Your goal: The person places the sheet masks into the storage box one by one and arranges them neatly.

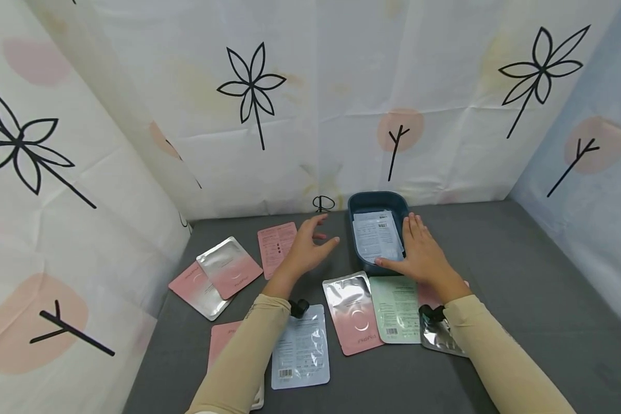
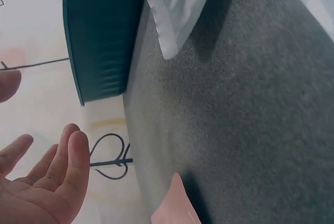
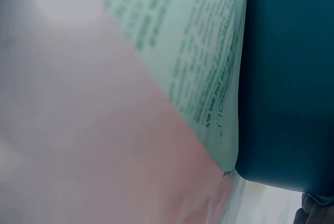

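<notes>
A dark blue bin (image 1: 378,197) stands at the back of the table, with a light blue printed sachet (image 1: 378,234) lying inside. My right hand (image 1: 419,253) rests on the bin's right side, fingers straight along the rim and thumb at the near edge. Dark fingertips (image 3: 313,212) show past the bin's end in the right wrist view. Left of the bin, my left hand (image 1: 307,247) hovers with fingers spread and holds nothing. The nearest sachet to it is a pink printed one (image 1: 274,247). In the left wrist view, the bin's ribbed wall (image 2: 102,36) is apart from the fingers.
Two silver-and-pink sachets (image 1: 230,267) overlap at the left. Nearer are a partly hidden pink sachet (image 1: 221,339) and a light blue one (image 1: 300,353). Before the bin lie a silver-and-pink sachet (image 1: 353,313), a green one (image 1: 397,313) and a silver one (image 1: 440,338). Patterned cloth (image 1: 315,98) hangs behind.
</notes>
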Motion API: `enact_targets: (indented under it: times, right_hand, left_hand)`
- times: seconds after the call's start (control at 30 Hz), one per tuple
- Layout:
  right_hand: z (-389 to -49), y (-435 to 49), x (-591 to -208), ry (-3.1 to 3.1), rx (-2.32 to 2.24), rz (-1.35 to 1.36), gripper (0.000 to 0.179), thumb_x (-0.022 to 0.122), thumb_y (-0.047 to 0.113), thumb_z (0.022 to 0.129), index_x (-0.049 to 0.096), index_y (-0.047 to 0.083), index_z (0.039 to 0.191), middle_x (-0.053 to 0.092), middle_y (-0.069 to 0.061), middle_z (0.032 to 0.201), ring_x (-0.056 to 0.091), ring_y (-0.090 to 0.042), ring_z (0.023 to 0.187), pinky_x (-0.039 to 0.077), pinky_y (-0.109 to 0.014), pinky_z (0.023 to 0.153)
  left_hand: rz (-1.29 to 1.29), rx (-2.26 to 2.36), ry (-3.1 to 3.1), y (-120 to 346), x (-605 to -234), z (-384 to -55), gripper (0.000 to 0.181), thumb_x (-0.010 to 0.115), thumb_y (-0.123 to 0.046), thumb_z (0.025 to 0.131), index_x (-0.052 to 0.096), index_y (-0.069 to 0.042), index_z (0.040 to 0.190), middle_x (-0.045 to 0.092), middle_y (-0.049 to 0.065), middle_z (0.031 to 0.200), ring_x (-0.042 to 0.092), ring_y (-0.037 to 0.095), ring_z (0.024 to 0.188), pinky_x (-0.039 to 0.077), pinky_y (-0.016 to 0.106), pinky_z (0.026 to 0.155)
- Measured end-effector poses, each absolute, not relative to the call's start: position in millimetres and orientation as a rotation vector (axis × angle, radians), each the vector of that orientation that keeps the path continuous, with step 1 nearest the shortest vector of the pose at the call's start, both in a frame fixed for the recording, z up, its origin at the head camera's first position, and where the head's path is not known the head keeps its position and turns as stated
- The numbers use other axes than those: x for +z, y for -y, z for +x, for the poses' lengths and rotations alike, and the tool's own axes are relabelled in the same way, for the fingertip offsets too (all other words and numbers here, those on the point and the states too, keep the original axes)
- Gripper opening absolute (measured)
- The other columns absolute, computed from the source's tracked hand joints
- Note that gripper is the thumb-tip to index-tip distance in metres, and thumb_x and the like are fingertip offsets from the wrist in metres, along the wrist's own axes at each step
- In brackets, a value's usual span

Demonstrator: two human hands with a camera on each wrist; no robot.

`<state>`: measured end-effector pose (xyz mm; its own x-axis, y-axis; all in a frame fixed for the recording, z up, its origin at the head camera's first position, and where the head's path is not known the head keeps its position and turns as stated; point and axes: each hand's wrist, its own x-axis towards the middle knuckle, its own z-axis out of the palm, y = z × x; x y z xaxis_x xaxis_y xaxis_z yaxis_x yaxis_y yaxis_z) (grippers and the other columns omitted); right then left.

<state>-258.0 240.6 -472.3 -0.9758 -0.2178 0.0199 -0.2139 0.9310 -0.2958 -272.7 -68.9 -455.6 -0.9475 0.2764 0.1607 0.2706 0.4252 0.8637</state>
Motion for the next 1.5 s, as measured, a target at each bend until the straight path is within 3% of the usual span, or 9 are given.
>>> enact_targets:
  times: [0.43,0.77,1.23,1.5]
  right_hand:
    - [-256.7,-240.5,-470.8,-3.073,-0.458,-0.356,0.138,0.062,0.083,0.086,0.002,-0.013,0.164,-0.003,-0.031,0.175,-0.002,-0.048,0.164,0.009,-0.062,0.132]
    - [-256.6,-240.4,-472.3,-3.07,-0.457,-0.347,0.138,0.063,0.083,0.086,0.002,-0.013,0.164,-0.004,-0.03,0.175,-0.002,-0.048,0.164,0.008,-0.062,0.132]
    - [-255.4,-240.1,-472.8,-3.073,-0.448,-0.339,0.138,0.062,0.083,0.086,0.002,-0.013,0.164,-0.003,-0.03,0.175,-0.002,-0.047,0.164,0.008,-0.062,0.132]
    - [-254.6,-239.9,-471.8,-3.073,-0.457,-0.341,0.137,0.062,0.083,0.086,0.001,-0.012,0.164,-0.002,-0.03,0.175,-0.002,-0.047,0.164,0.008,-0.061,0.132]
  left_hand:
    - [0.433,1.729,-2.628,90.9,-461.2,-270.8,0.066,0.075,-0.022,0.1,0.047,-0.012,0.158,0.048,0.021,0.156,0.058,0.047,0.135,0.047,0.064,0.112]
    - [0.285,1.79,-2.576,120.4,-466.8,-269.9,0.062,0.076,-0.027,0.099,0.051,-0.015,0.155,0.052,0.019,0.152,0.057,0.047,0.136,0.05,0.06,0.111]
    - [0.23,1.824,-2.569,162.0,-476.8,-272.1,0.056,0.074,-0.014,0.1,0.054,-0.008,0.152,0.051,0.029,0.152,0.06,0.045,0.133,0.053,0.057,0.109]
    - [0.131,1.757,-2.666,178.1,-481.3,-272.0,0.056,0.072,-0.015,0.1,0.053,-0.004,0.152,0.053,0.03,0.15,0.059,0.046,0.134,0.052,0.058,0.11]
